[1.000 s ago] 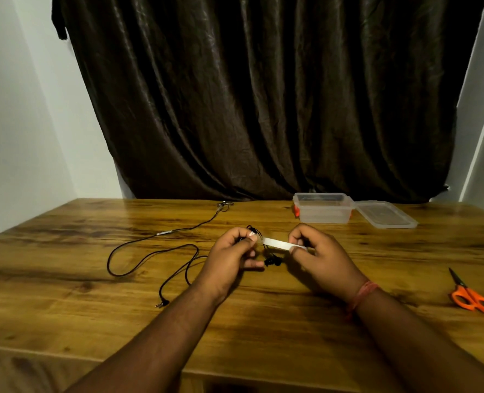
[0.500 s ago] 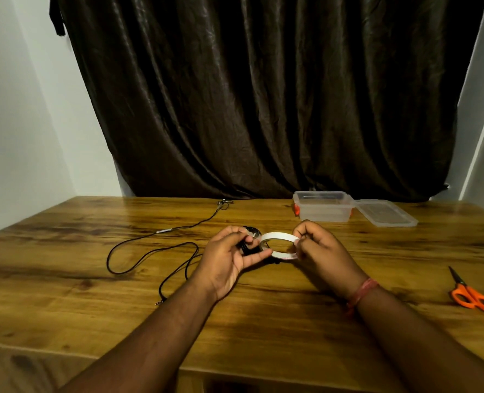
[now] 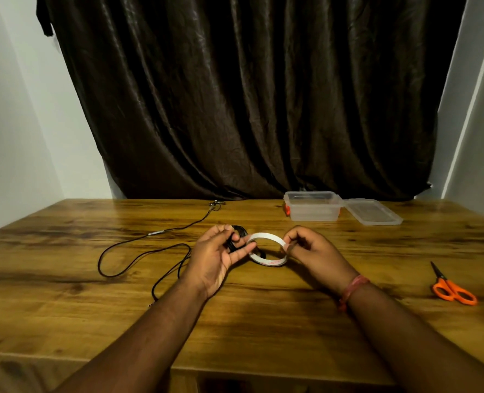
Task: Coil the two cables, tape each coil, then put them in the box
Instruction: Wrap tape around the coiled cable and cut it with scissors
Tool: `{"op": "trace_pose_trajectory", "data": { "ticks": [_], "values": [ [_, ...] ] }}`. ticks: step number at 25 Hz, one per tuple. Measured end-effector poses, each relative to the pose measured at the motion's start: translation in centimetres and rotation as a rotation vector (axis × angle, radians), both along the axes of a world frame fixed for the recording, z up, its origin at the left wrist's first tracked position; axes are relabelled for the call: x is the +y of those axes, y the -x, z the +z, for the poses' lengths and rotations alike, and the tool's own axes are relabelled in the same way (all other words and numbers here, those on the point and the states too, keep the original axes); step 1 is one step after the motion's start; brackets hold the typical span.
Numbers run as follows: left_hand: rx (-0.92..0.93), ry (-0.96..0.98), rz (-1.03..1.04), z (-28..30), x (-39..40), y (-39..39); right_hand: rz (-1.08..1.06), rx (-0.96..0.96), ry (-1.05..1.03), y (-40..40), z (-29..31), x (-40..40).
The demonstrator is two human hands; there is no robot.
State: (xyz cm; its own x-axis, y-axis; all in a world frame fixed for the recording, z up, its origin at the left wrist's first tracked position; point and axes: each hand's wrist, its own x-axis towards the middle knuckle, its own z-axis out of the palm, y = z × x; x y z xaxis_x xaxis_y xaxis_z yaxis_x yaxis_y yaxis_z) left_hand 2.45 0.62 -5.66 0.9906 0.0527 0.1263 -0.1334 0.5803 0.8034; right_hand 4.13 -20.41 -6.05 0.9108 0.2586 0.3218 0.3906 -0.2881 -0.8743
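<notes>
1. We see the left hand point(image 3: 217, 252) above the middle of the wooden table point(image 3: 65, 321), its fingers curled round a small coil of black cable point(image 3: 236, 236), with the thumb reaching out to touch the near edge of the tape roll point(image 3: 267, 249).
2. The right hand point(image 3: 313, 249) pinches the right side of the white tape roll between thumb and fingertips; the roll stands tilted between the two hands, just right of the coil.
3. The second cable point(image 3: 138, 256), black and uncoiled, lies in loose loops on the table to the left of the left hand, one end trailing toward the far edge by the curtain point(image 3: 249, 95).
4. The clear plastic box point(image 3: 313, 207) sits open at the back of the table, well beyond the hands, with its lid point(image 3: 372, 212) lying flat just to its right.
5. Orange-handled scissors point(image 3: 450, 287) rest on the table far to the right, apart from everything else.
6. A reddish band point(image 3: 352, 290) circles the right wrist.
</notes>
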Motion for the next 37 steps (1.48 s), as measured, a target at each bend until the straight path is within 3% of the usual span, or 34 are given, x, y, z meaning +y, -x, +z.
{"op": "trace_pose_trajectory", "data": {
  "ticks": [6,13,18,22,26,32,35,37],
  "values": [
    [0.015,-0.056,0.011,0.0,0.1,0.5,-0.134,-0.049,0.136,1.5,1.2,-2.4],
    [0.003,-0.120,0.000,-0.4,-0.1,0.5,-0.491,-0.120,0.793,3.6,3.1,-13.5],
    [-0.021,-0.168,-0.004,-0.7,0.0,0.0,-0.675,0.001,1.039,5.0,3.7,-18.2],
    [-0.030,-0.190,0.002,-0.7,-0.1,0.2,-0.692,0.073,1.151,5.4,3.1,-18.3],
    [-0.027,-0.205,0.011,-0.6,-0.1,0.4,-0.670,0.029,1.172,5.5,2.0,-17.1],
    [-0.015,-0.211,0.009,-0.8,-0.1,0.1,-0.443,-0.080,0.971,4.9,1.3,-13.8],
    [-0.018,-0.217,0.008,-0.8,-0.2,0.2,-0.519,-0.175,1.027,4.9,0.7,-13.0],
    [-0.022,-0.216,0.004,-0.8,-0.3,0.3,-0.619,-0.121,1.138,5.0,0.8,-12.6]
  ]
}}
